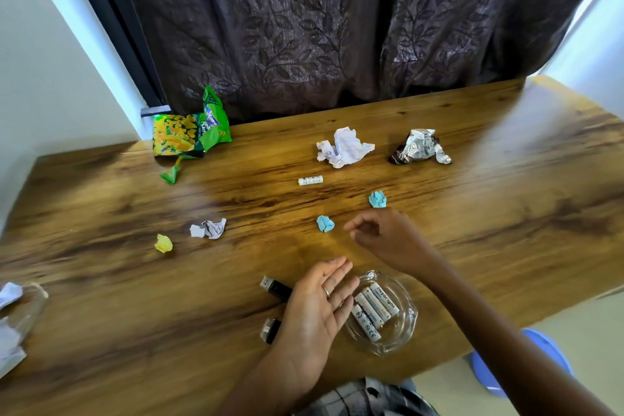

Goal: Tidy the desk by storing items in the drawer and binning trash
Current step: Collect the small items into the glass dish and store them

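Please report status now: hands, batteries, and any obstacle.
Left hand open, palm up, empty. Right hand loosely curled, empty, beside blue paper ball. Three batteries in glass dish; one loose battery on desk. Nothing blocking.

Batteries (373, 309) lie in a dish (403, 331), right of two drives (275, 287).

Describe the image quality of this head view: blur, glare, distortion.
Head view: wide-angle lens bows the desk edges and splays the walls; bright daylight washes out the desk's far right corner and puts a sheen mid-desk; left edge is smeared, blurring the white paper there; right hand is slightly soft; batteries in the glass dish stay sharp enough to read print.
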Motion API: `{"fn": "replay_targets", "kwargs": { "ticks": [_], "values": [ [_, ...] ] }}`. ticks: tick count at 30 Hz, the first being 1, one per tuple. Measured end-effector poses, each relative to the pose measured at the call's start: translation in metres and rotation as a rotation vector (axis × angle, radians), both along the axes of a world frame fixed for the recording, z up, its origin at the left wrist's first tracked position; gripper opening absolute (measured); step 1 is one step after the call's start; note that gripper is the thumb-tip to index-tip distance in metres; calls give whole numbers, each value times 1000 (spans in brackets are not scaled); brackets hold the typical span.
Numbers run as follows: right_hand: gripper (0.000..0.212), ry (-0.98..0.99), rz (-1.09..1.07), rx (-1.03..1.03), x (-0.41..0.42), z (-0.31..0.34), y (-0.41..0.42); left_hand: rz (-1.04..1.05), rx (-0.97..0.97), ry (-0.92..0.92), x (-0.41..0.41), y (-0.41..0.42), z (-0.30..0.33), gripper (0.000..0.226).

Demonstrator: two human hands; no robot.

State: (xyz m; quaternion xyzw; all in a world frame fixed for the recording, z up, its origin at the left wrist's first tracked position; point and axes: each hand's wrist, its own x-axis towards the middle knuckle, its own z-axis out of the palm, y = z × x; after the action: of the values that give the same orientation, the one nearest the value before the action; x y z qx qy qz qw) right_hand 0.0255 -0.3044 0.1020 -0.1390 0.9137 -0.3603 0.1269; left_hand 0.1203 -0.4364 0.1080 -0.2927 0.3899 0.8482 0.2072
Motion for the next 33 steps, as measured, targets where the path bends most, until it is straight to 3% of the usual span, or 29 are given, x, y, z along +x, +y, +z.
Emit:
{"fn": "replay_targets", "kwargs": {
  "ticks": [5,9,14,19,22,27,33],
  "values": [
    [23,146,62,-5,-47,-9,-32,-1,-94,48,-4,-11,0,34],
    [36,250,147,174,-84,-27,-59,-18,-197,71,-8,-19,2,35],
    [54,235,217,412,-109,-46,-74,-59,-302,107,-10,-18,-5,33],
    [44,437,201,483,-107,-50,-73,-207,-404,180,-8,-12,-15,24],
    [37,440,204,507,-104,-47,-65,-325,-547,310,1,-8,-17,23],
    [28,315,54,283,-88,-33,-40,-419,-772,530,10,-5,-22,17],
    [19,125,-2,-61,-8,-17,19,-559,-1219,716,17,5,-31,42]
  ]
}}
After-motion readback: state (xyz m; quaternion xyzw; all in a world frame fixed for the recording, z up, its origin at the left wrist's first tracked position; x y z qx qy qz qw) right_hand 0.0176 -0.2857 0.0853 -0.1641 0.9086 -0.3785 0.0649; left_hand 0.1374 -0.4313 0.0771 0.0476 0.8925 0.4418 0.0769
